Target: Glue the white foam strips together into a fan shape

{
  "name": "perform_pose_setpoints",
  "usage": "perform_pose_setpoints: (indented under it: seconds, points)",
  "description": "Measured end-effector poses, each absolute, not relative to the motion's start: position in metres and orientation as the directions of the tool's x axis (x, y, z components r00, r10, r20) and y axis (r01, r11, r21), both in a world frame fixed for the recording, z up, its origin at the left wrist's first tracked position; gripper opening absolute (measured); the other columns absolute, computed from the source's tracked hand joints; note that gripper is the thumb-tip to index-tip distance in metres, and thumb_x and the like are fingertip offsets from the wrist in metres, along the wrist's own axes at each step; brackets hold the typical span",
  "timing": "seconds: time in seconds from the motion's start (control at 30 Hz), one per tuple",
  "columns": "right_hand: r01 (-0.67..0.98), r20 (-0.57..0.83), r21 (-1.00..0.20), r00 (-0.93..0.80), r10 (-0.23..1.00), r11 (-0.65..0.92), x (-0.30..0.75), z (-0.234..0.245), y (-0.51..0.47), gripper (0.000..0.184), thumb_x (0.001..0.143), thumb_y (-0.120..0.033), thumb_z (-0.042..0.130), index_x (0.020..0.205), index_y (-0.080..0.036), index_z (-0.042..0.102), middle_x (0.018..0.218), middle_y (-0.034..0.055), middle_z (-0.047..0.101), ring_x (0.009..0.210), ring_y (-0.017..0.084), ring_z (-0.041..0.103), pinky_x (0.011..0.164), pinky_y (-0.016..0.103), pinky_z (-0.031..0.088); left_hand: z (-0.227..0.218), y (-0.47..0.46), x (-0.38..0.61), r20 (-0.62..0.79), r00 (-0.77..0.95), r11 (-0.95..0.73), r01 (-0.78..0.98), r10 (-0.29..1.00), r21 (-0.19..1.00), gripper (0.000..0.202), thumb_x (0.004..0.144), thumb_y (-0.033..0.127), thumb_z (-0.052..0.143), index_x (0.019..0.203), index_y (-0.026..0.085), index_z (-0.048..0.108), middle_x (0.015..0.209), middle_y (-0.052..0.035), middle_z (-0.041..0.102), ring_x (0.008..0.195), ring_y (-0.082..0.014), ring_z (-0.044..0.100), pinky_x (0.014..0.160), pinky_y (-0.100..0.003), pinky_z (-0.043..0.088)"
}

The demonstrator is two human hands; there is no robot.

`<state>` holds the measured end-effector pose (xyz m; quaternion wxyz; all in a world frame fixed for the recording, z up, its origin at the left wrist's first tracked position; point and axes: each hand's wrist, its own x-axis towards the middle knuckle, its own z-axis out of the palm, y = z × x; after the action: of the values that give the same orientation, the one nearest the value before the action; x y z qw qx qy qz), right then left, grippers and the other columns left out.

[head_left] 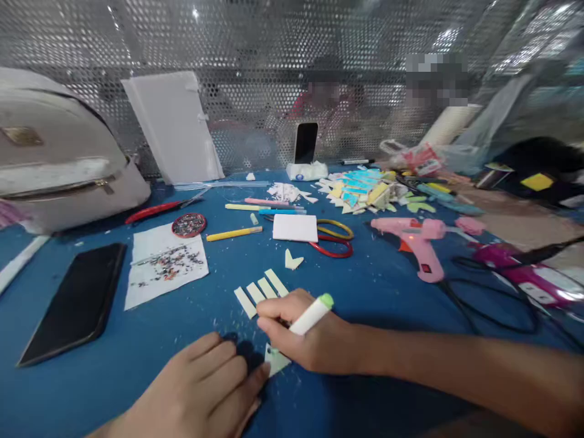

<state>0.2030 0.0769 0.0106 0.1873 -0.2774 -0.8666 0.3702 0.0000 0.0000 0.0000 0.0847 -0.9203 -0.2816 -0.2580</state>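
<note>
My right hand (pixel 305 334) is closed on a white marker with a green end (pixel 314 313), its tip down on a small pale paper piece (pixel 276 361) on the blue table (pixel 365 286). My left hand (pixel 205 389) rests beside it with fingers curled and a fingertip pressing on the edge of that piece. Several pale cut strips (pixel 261 290) lie in a row just beyond my right hand. A small pale heart-like cutout (pixel 292 260) lies further out.
A black phone (pixel 75 301) and a paper sheet with glitter bits (pixel 164 264) lie left. Red-and-yellow scissors (pixel 335 237), a white pad (pixel 295 227), pens, a pink glue gun (pixel 417 240) with black cables, a scrap pile (pixel 360 191) and a beige bag (pixel 55 158) surround the work area.
</note>
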Motion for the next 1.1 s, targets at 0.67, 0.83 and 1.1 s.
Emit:
perform_pose_setpoints:
  seconds: [0.67, 0.83, 1.1]
  points:
    - [0.316, 0.034, -0.771, -0.846, 0.532, 0.552, 0.2023, 0.0112, 0.078, 0.036, 0.089, -0.018, 0.047, 0.061, -0.018, 0.026, 0.052, -0.0078, 0.024, 0.049, 0.008, 0.023, 0.05, 0.025, 0.021, -0.0009, 0.0007, 0.0, 0.501, 0.723, -0.84, 0.542, 0.476, 0.016, 0.027, 0.103, 0.016, 0.043, 0.103, 0.011, 0.07, 0.07, -0.0008, 0.068, 0.06, -0.0154, 0.065, 0.064, -0.032, 0.054]
    - [0.352, 0.071, -0.749, -0.8, 0.596, 0.561, 0.2009, 0.0126, 0.0781, 0.034, 0.089, -0.019, 0.047, 0.062, -0.019, 0.025, 0.053, -0.008, 0.023, 0.05, 0.008, 0.021, 0.051, 0.025, 0.02, 0.0009, -0.0006, -0.0002, 0.501, 0.718, -0.832, 0.554, 0.483, 0.007, 0.027, 0.102, 0.015, 0.043, 0.102, 0.012, 0.07, 0.068, -0.0005, 0.067, 0.06, -0.0158, 0.065, 0.062, -0.032, 0.054]
    - [0.375, 0.057, -0.755, -0.78, 0.623, 0.539, 0.2019, 0.0115, 0.0774, 0.035, 0.089, -0.02, 0.049, 0.063, -0.018, 0.027, 0.053, -0.0081, 0.023, 0.051, 0.008, 0.02, 0.05, 0.025, 0.019, 0.0038, 0.0007, 0.0032, 0.524, 0.712, -0.837, 0.547, 0.467, 0.002, 0.027, 0.102, 0.013, 0.044, 0.096, 0.012, 0.07, 0.066, 0.0002, 0.065, 0.055, -0.0148, 0.06, 0.059, -0.031, 0.052]
